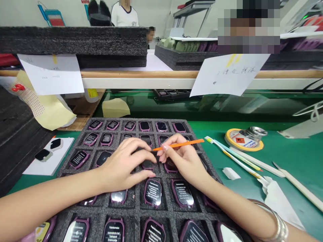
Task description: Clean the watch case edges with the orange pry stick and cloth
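Observation:
A dark foam tray (pixel 136 188) holds rows of purple-framed smartwatches, several of their screens lit with white text. My left hand (pixel 128 163) reaches over the middle rows, thumb and curved fingers around one dark-screened smartwatch (pixel 148 164) in its compartment; the fingers partly cover it. Pinched in my right hand (pixel 183 156) is a thin orange pointed stick (pixel 188 144). Its tip points left, close to my left fingertips and above the upper edge of that watch. Both hands hide parts of neighbouring watches, including another purple smartwatch (pixel 171 167) under my right hand.
On the right lie brushes (pixel 234 158), a knife-like tool (pixel 300 188), crumpled tissue (pixel 280 201) and a yellow tape roll (pixel 243 139) with a metal-topped container. Two pale watches (pixel 43 154) rest on a white pad at left. A shelf (pixel 169 82) crosses ahead; people are beyond.

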The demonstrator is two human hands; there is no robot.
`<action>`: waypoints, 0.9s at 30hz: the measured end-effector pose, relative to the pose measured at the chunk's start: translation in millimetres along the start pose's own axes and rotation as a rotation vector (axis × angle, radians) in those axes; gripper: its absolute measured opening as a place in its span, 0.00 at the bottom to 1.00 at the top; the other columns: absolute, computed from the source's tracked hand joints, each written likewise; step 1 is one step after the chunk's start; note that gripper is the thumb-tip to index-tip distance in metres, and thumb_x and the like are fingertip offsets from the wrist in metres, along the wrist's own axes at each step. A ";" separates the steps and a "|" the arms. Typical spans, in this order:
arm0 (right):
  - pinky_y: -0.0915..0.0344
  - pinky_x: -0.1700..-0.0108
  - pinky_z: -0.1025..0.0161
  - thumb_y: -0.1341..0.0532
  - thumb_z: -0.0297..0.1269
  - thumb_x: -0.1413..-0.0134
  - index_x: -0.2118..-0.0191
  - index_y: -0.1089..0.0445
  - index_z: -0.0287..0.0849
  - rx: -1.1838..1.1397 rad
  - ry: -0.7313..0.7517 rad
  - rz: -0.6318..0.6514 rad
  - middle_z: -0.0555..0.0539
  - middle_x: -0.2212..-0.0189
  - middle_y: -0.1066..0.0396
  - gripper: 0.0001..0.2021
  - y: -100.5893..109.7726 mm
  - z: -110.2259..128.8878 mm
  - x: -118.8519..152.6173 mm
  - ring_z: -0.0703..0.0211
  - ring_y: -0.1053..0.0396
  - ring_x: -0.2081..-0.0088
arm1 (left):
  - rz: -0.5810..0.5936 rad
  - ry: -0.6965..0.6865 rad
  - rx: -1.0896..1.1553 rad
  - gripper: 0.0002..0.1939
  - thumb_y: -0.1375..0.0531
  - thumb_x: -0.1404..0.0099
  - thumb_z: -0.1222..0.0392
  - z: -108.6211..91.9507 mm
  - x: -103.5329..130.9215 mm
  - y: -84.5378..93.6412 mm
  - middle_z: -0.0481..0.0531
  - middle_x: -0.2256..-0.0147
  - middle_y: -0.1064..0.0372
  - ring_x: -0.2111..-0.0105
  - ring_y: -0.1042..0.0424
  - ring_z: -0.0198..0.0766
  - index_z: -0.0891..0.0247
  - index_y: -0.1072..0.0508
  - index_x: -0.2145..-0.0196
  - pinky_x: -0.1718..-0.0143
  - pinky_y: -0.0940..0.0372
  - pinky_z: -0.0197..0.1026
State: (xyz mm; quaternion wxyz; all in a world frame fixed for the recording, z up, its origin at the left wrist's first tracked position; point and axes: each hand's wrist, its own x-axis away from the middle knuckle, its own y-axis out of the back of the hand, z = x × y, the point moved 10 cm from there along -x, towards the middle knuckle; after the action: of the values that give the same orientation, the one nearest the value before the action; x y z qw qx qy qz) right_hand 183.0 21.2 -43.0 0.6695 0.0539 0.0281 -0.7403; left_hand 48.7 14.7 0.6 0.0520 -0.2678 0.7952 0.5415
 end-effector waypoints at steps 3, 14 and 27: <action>0.27 0.69 0.62 0.34 0.57 0.45 0.65 0.37 0.45 0.022 0.056 -0.110 0.50 0.74 0.25 0.20 18.5 14.5 3.4 0.61 0.27 0.75 | 0.169 -0.171 0.001 0.12 0.41 0.29 0.50 -36.8 4.7 -20.3 0.55 0.58 0.28 0.56 0.31 0.45 0.61 0.25 0.61 0.51 0.36 0.48; 0.30 0.63 0.60 0.36 0.43 0.39 0.68 0.34 0.45 0.163 0.045 0.145 0.49 0.71 0.26 0.10 -6.0 15.1 43.6 0.58 0.26 0.68 | 0.184 0.071 0.077 0.10 0.38 0.31 0.55 -23.3 35.0 -18.7 0.55 0.51 0.31 0.47 0.33 0.47 0.56 0.28 0.53 0.46 0.38 0.50; 0.32 0.63 0.61 0.38 0.37 0.37 0.67 0.33 0.45 0.189 0.054 0.311 0.49 0.70 0.26 0.07 -22.0 12.4 50.4 0.59 0.28 0.67 | 0.148 0.188 0.213 0.20 0.33 0.35 0.53 -7.2 38.7 -22.4 0.53 0.54 0.29 0.54 0.31 0.44 0.58 0.36 0.51 0.51 0.36 0.49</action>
State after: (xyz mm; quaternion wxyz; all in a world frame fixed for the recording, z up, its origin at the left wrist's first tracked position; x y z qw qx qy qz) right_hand 155.7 -27.8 -37.4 0.7668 0.1401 -0.0322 -0.6256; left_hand 28.1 -12.0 -29.6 -0.0346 -0.2510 0.8671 0.4288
